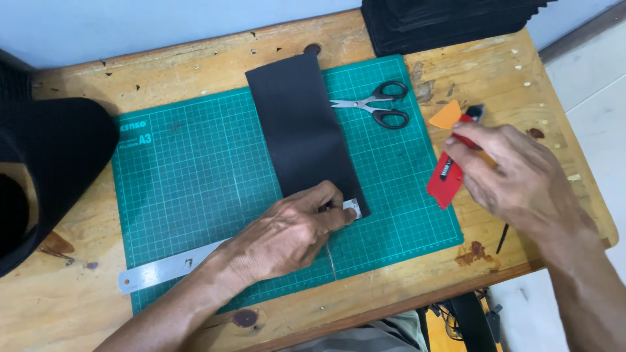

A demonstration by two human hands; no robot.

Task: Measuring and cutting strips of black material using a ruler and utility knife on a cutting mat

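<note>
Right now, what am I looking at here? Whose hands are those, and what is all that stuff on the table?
You see one picture, taken by a camera worn on a person's head, looking down at their own two bare hands. No machine is here.

A wooden table holds a green cutting mat with a grid. On the mat lies a long black strip of material, and beside it a pair of black-handled scissors.

The left hand presses a metal ruler down across the near end of the strip. The right hand holds a red utility knife above the table's right side, away from the strip. An orange piece lies near it. A dark stack sits at the far edge.
</note>
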